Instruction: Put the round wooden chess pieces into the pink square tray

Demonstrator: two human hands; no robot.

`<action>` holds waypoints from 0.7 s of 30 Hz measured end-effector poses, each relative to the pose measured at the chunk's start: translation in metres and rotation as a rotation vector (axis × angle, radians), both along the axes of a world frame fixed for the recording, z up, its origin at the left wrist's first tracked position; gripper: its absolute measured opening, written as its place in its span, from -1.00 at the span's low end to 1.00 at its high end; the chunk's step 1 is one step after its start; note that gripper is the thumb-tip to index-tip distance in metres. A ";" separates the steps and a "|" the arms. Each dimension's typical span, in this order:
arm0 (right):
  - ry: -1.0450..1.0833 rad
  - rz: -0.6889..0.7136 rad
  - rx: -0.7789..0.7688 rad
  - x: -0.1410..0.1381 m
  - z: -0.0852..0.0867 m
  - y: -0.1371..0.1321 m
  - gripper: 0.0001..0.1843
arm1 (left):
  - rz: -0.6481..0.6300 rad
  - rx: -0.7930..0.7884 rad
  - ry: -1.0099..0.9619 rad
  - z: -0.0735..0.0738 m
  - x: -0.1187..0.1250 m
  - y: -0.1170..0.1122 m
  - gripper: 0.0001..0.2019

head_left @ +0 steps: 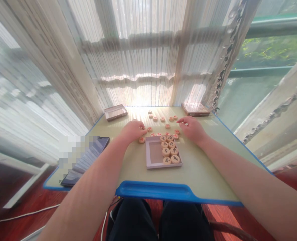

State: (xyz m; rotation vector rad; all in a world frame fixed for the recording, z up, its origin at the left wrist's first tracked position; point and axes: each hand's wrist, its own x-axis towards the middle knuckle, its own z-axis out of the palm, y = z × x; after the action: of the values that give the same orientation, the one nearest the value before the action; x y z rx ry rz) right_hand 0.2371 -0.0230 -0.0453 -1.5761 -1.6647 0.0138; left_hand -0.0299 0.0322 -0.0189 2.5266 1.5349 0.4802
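Note:
My left hand (133, 130) rests on the table left of the loose Chinese chess pieces. Its fingers are bent and closed at a red-marked Chinese chess piece (144, 131), partly covered by the fingertips. On the right, my right hand (192, 127) hovers low with fingers apart and nothing visible in them, its fingertips near a red-marked piece (175, 117). Between my forearms lies a shallow box tray (153, 165). Black-marked pieces (166, 152) stand in two columns along its right side, while the left part shows its bare bottom.
Several more red-marked pieces (162, 119) are scattered beyond the tray. An open box lid (115, 112) lies at the back left and a flat box (195, 109) at the back right. A phone (88, 160) is beside my left forearm. The table has a blue front ledge (154, 190).

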 end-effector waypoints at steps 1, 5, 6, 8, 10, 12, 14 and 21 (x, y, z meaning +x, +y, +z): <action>-0.002 -0.001 0.001 0.000 0.000 0.000 -0.77 | 0.008 -0.005 0.002 0.001 -0.001 0.000 -0.75; -0.004 -0.017 0.006 -0.001 0.003 -0.002 -0.76 | 0.014 0.002 -0.125 0.003 0.001 -0.002 -0.71; -0.005 -0.018 0.026 -0.003 0.004 -0.004 -0.77 | 0.004 0.028 -0.184 0.004 0.004 -0.004 -0.71; -0.011 0.014 0.094 -0.010 0.009 -0.011 -0.78 | -0.038 0.056 -0.337 0.005 0.011 -0.008 -0.74; -0.035 0.126 0.166 -0.020 0.014 -0.021 -0.80 | -0.098 -0.016 -0.539 0.006 0.019 -0.014 -0.72; -0.076 0.285 0.192 -0.030 0.019 -0.032 -0.81 | -0.160 -0.158 -0.727 0.007 0.026 -0.020 -0.67; -0.082 0.338 0.199 -0.039 0.021 -0.040 -0.79 | -0.222 -0.287 -0.844 0.007 0.031 -0.025 -0.63; -0.136 0.366 0.227 -0.044 0.025 -0.044 -0.71 | -0.378 -0.577 -0.929 0.007 0.034 -0.030 -0.57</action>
State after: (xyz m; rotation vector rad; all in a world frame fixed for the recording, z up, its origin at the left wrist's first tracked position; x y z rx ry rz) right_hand 0.1932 -0.0673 -0.0207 -1.1113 -1.9667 -0.0918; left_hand 0.0043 0.0025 -0.0116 1.6745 0.6856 0.8330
